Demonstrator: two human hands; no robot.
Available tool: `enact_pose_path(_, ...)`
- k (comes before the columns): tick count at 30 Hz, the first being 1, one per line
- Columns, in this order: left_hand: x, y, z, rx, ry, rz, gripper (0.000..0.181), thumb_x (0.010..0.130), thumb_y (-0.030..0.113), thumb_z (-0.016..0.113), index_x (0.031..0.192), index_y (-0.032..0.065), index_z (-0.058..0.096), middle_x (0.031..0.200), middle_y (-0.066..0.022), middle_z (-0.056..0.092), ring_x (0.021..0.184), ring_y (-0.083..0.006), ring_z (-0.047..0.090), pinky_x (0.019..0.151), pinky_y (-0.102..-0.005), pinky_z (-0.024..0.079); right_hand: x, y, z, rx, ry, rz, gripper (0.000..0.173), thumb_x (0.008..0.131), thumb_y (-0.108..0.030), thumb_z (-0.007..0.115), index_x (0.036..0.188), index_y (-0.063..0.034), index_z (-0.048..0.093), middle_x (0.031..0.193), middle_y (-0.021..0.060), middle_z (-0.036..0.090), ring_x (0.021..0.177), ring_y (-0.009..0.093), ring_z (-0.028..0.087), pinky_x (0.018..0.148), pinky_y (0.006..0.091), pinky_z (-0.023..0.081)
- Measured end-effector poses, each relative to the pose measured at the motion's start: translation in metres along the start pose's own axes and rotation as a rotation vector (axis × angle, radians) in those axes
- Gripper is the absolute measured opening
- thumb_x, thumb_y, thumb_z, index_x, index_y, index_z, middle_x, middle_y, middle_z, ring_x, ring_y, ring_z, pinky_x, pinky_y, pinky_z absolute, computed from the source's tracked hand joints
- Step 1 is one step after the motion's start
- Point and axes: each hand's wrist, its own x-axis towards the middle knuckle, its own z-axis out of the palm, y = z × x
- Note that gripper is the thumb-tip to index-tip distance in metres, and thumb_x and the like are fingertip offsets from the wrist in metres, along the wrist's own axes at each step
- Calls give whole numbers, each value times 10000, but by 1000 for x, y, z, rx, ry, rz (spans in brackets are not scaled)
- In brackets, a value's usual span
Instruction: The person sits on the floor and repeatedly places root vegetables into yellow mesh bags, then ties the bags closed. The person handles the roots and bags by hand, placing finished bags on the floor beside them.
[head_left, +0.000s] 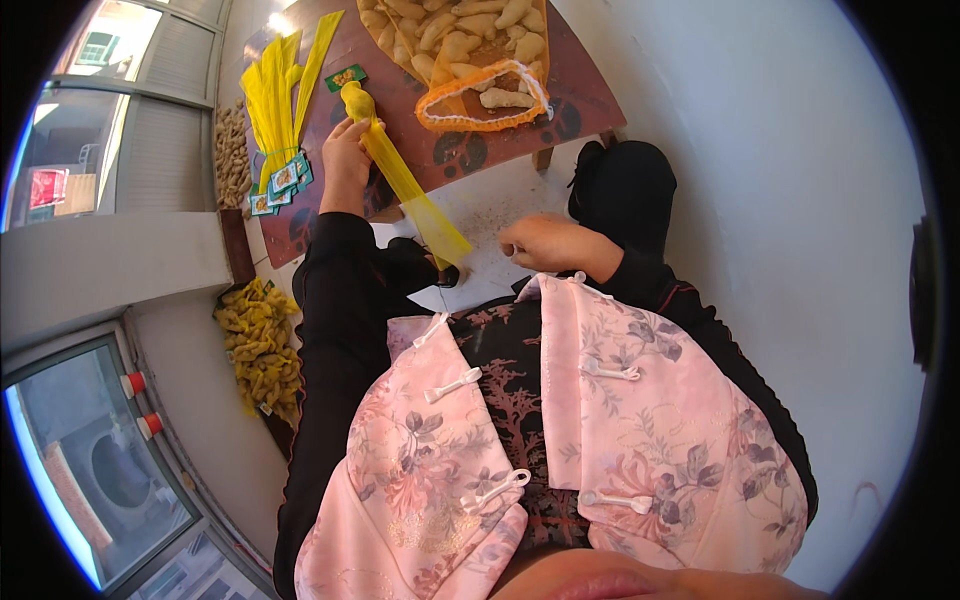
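My left hand (348, 161) is closed around a yellow mesh sleeve (405, 184), just below a rounded lump at its far end. A green label (345, 78) lies at that end, over the low table (480, 159). The sleeve's loose tail hangs past the table's edge towards my feet. My right hand (551, 241) is in the air near my knee, its fingers curled; whether they hold anything cannot be told. Beyond lies an orange mesh bag (424, 120) of ginger roots (457, 46), its mouth towards me. A bundle of yellow mesh sleeves (274, 112) with green labels lies on the left.
A heap of ginger roots in yellow mesh (259, 349) lies beside me on the left. More loose roots (232, 154) lie beyond the table's left edge. A white wall (765, 150) stands on the right. Two red and white cups (133, 385) are by the window at the left.
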Motion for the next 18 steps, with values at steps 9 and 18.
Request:
enact_pose_path(9,-106,-2,12,121,61,3,261,934,93,603,1172,-4,555,942,-101,665,765,-154,639,722,-258,535,56,-15,-74,-200,1044,20,115,881,-158,606,868,-44,597,880,132,626,810,342,637,703,439,524)
enact_pose_path(18,-185,-19,25,178,16,-45,357,911,131,649,1237,36,540,915,-79,669,639,-99,593,603,-208,485,84,3,-93,-453,954,180,236,793,-241,724,899,-54,627,936,125,631,857,326,650,714,431,536)
